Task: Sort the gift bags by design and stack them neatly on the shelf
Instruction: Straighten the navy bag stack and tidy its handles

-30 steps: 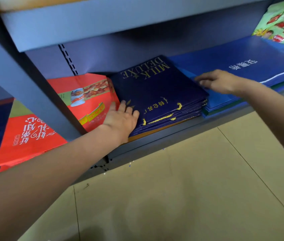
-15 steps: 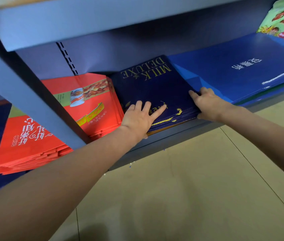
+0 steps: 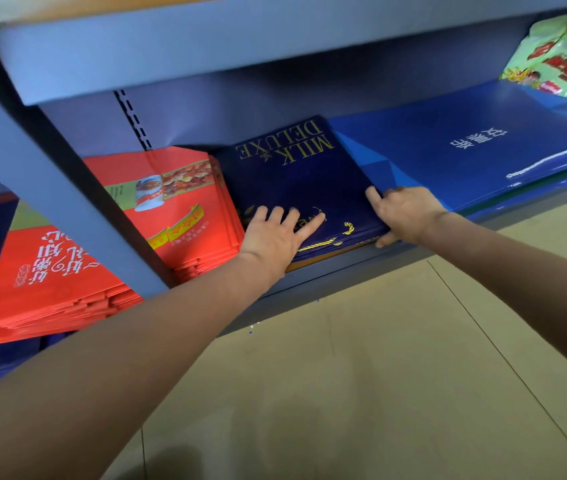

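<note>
A stack of navy gift bags [image 3: 292,178] printed "MILK DELUXE" in gold lies flat in the middle of the grey shelf [image 3: 344,268]. My left hand [image 3: 275,233] presses flat on its front top, fingers straight and spread. At the stack's right front corner, my right hand [image 3: 407,216] grips it with fingers on top and thumb at the front edge below. A stack of red bags with a food picture [image 3: 178,216] lies just left of the navy stack. To its right is a stack of larger bright blue bags [image 3: 465,150].
Another stack of red bags with white script [image 3: 50,282] lies further left, past the slanted grey shelf post [image 3: 50,188]. Green snack packets [image 3: 559,60] sit on the blue stack at far right. An upper shelf board hangs close overhead. Beige floor tiles [image 3: 379,375] lie below.
My right hand left the blue stack and came to the navy stack's right front corner. My left hand slid from the stack's left edge onto its top.
</note>
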`<state>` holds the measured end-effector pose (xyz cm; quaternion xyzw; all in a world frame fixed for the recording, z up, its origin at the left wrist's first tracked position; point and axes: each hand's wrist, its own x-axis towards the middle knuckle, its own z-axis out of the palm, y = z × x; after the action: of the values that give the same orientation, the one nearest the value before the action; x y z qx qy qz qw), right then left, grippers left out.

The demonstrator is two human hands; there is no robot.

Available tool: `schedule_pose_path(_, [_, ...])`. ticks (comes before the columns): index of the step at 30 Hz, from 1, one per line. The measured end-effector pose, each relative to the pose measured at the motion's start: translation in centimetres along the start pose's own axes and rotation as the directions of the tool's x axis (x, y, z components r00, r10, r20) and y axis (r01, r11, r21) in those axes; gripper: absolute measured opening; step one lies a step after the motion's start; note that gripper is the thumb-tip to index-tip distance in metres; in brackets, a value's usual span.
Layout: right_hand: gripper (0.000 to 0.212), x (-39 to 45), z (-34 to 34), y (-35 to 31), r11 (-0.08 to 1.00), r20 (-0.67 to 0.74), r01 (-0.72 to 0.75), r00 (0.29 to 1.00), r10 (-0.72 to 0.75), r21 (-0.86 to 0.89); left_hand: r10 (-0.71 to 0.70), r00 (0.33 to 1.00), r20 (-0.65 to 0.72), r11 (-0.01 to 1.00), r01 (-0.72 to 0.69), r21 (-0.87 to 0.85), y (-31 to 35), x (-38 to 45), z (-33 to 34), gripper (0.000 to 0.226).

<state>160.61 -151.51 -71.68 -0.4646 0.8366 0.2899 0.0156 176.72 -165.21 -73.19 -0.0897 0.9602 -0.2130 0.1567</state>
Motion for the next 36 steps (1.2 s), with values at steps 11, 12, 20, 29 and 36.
schedule_pose_path(11, [0.099,-1.8,-3.3,0.8,0.923,-0.068,0.148,0.989,-0.133,0.354,-0.073,0.974,0.216,0.990,0.097,-0.106,-5.3,-6.9,0.6,0.101])
schedule_pose_path(12, [0.100,-1.7,-3.1,0.3,0.871,-0.050,0.143,0.990,-0.136,0.471,-0.071,0.977,0.202,0.990,0.093,-0.103,-5.5,-6.9,0.7,0.095])
schedule_pose_path(20, [0.092,-2.0,0.2,-2.2,0.872,-0.036,0.104,0.994,-0.099,0.478,-0.030,0.978,0.207,0.999,0.021,0.049,-5.9,-6.3,0.3,0.095])
schedule_pose_path(29, [0.086,-1.5,0.3,-2.7,0.851,-0.044,0.019,0.999,0.005,0.526,0.136,0.970,0.200,0.938,-0.191,0.289,-5.7,-5.4,0.1,0.112])
schedule_pose_path(36, [0.091,-1.3,0.4,-2.7,0.881,-0.047,0.024,0.999,-0.002,0.472,0.218,0.960,0.179,0.882,-0.272,0.384,-5.5,-5.7,0.5,0.116])
